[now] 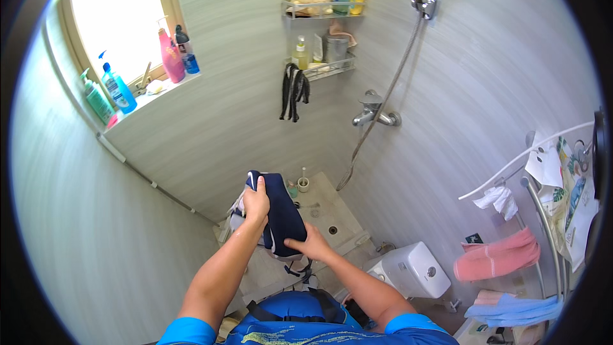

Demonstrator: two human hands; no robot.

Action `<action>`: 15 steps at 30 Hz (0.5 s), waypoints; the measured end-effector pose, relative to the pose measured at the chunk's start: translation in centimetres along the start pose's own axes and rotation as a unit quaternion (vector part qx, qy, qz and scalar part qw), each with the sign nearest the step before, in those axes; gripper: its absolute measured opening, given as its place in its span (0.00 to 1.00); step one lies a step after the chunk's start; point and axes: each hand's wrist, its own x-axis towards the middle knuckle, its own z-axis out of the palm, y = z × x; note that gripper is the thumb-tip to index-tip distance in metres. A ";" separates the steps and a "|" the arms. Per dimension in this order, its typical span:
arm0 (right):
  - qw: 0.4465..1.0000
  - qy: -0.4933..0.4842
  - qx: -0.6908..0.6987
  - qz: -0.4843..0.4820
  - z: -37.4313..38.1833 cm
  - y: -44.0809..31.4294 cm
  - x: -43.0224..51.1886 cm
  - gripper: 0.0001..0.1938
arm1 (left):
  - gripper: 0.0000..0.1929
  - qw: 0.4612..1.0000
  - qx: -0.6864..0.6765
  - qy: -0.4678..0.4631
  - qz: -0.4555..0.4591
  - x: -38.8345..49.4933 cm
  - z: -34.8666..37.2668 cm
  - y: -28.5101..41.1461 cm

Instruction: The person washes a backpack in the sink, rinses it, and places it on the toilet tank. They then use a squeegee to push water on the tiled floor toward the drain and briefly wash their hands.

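A dark navy cloth item with white piping (283, 211), perhaps a bag or a shoe, is held up in front of me between both hands. My left hand (257, 201) grips its upper left edge, the thumb lying on top. My right hand (311, 244) holds its lower right end, with the thumb on the dark face and the other fingers hidden beneath. Paler material shows behind its left side, and dark straps hang under its lower end. What exactly the item is, I cannot tell.
Below lie the tiled floor and a drain (333, 230). A white toilet cistern (416, 268) stands at the right, near hanging towels (498, 256). A shower hose (400, 67) hangs by the mixer tap (371, 110). Bottles line the window sill (153, 98) and corner shelves (325, 9).
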 end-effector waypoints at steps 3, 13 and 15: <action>0.999 0.033 0.024 -0.024 0.5 0.9 -0.7 0.33 | 0.25 0.998 -0.056 -0.022 -0.014 0.0 1.1 -0.5; 0.972 0.217 0.054 -0.076 -6.4 -2.0 4.0 0.13 | 0.25 0.998 -0.001 -0.008 0.069 2.2 -1.6 3.3; 0.969 0.219 0.043 -0.107 -7.9 -2.3 5.1 0.12 | 0.24 0.997 -0.035 -0.036 0.060 3.2 -1.9 2.8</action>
